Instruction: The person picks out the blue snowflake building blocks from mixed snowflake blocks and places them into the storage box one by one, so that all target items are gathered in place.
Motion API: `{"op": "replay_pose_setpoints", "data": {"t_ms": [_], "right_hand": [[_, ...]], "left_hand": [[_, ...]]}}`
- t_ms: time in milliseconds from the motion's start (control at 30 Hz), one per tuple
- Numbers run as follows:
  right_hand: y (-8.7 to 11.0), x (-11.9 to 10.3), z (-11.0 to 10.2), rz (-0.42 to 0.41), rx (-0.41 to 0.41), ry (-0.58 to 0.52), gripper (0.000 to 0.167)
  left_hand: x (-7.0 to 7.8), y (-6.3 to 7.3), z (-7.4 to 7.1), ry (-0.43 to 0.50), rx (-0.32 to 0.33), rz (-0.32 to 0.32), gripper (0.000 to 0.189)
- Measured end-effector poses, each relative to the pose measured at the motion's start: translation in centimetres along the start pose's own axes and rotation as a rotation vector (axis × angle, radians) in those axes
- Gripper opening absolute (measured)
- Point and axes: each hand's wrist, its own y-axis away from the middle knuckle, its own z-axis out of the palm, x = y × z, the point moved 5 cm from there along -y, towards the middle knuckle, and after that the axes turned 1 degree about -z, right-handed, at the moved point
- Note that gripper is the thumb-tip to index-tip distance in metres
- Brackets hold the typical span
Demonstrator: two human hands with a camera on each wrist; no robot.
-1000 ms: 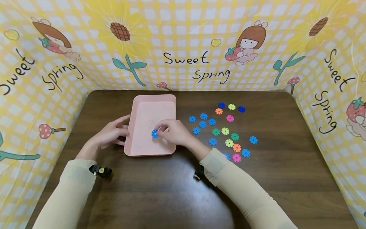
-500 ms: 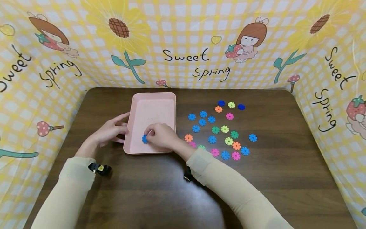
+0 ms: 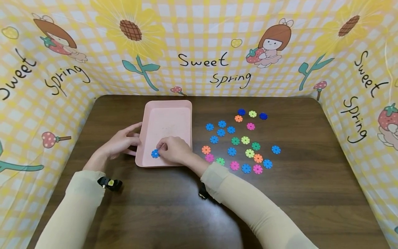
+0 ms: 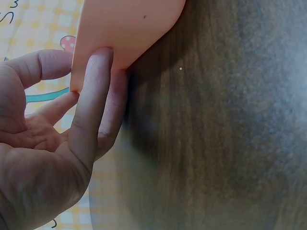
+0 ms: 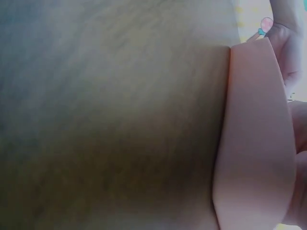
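In the head view, my right hand point(image 3: 174, 150) is low inside the pink tray point(image 3: 169, 116), its thumb and fingertips pinching the edge of a blue snowflake building disc point(image 3: 155, 154) near the tray's front left. The disc looks nearly flat to the tray floor. At the tray's left side, my left hand point(image 3: 120, 143) rests its extended fingers against the outer wall. The left wrist view shows those fingers point(image 4: 98, 76) touching the wall just below the rim. In the right wrist view, the tray's outer wall point(image 5: 256, 139) hides most of the right hand.
Several loose snowflake discs lie on the brown table point(image 3: 161, 207) right of the tray, including a green disc point(image 3: 235, 141), an orange disc point(image 3: 206, 149) and a dark blue disc point(image 3: 263, 116). A yellow checked cloth point(image 3: 199, 34) surrounds the table's back and sides.
My right hand has carried the blue disc left and down toward the tray's front left corner. Discs beneath the right forearm have come into view. The left hand stays at the tray's side.
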Motion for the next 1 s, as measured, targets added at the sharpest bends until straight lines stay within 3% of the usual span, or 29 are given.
{"op": "replay_pose_setpoints", "data": {"t_ms": [467, 733, 1000], "right_hand": [[2.2, 0.4, -4.7, -0.055, 0.068, -0.034, 0.014], [4.3, 3.0, -8.2, -0.018, 0.110, -0.081, 0.018], [6.0, 7.0, -10.5, 0.034, 0.143, -0.095, 0.017]], "left_hand": [[-0.1, 0.0, -0.1, -0.014, 0.005, -0.008, 0.084], [-0.1, -0.1, -0.1, -0.014, 0.009, -0.004, 0.084], [-0.4, -0.4, -0.2, -0.014, 0.012, -0.005, 0.085]]}}
